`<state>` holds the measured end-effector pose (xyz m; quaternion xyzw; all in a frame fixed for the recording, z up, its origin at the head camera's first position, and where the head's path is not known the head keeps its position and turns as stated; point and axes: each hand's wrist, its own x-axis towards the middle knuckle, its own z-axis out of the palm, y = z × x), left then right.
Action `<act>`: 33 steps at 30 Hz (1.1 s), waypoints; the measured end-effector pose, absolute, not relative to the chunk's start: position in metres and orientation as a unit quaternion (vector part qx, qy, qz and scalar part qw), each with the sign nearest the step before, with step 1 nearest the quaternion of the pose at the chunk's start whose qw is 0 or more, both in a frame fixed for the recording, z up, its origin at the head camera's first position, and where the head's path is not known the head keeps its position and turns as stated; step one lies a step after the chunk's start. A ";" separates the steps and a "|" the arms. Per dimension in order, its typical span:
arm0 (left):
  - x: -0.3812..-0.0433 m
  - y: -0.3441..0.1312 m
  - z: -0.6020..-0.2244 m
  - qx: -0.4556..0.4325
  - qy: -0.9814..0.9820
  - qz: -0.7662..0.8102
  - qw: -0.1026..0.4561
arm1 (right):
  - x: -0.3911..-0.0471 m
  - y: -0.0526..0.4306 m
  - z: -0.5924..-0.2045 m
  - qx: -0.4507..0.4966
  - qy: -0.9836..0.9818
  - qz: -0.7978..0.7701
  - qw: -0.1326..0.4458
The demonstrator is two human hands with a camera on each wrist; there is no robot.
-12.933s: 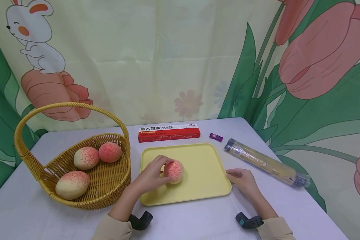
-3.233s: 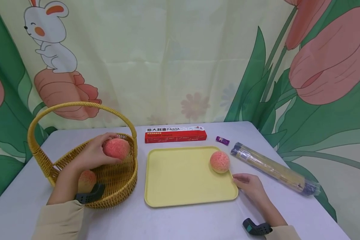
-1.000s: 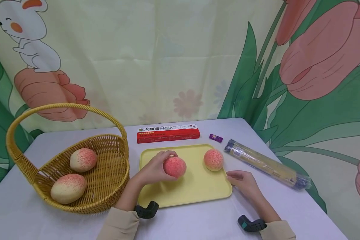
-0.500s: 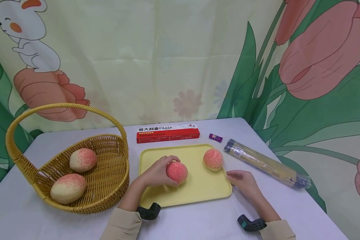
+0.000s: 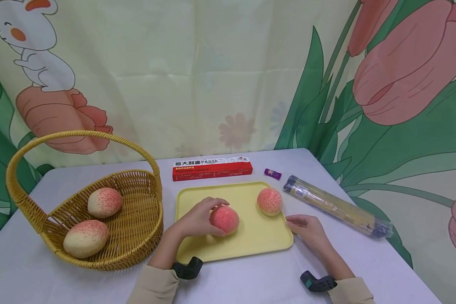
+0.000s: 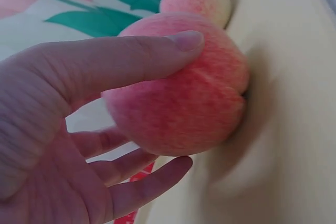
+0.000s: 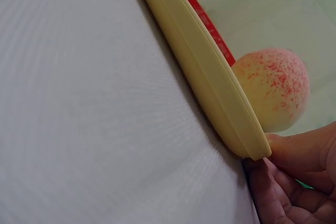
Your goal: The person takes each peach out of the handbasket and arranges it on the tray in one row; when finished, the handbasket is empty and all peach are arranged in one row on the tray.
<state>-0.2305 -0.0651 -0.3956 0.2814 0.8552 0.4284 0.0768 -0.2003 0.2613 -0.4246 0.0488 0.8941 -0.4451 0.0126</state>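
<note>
My left hand (image 5: 197, 220) holds a deep pink peach (image 5: 226, 220) on the left-middle part of the yellow tray (image 5: 254, 238). In the left wrist view the thumb lies across the peach's side, several fingers spread below it, and the fruit appears to touch the tray. A speckled, paler peach (image 5: 270, 201) sits near the tray's right edge. At that edge my right hand (image 5: 309, 230) pinches the tray rim between thumb and fingers, as the right wrist view shows. Left of the tray, a wicker basket (image 5: 140, 249) contains a round peach (image 5: 104, 202) and a longer one (image 5: 86, 239).
Behind the tray lies a red and white pasta box (image 5: 213, 169). A small purple packet (image 5: 272, 173) is to its right. A long clear-wrapped bundle of pasta (image 5: 338, 207) slants along the table's right side. The basket's tall handle (image 5: 85, 133) arches above its rim.
The speckled peach went from the tray's left half to its right side. My left hand brought the deep pink peach from basket to tray, lowering it slightly rightward. My right hand stayed at the rim.
</note>
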 end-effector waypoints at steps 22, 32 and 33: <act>-0.252 -0.048 -0.391 0.287 0.851 0.434 0.076 | -0.201 0.261 -0.423 0.043 0.892 -0.451 0.007; -0.263 -0.035 -0.391 0.282 0.854 0.429 0.083 | -0.200 0.261 -0.425 0.048 0.891 -0.452 0.010; -0.264 -0.034 -0.391 0.282 0.853 0.431 0.083 | -0.200 0.261 -0.425 0.048 0.890 -0.454 0.009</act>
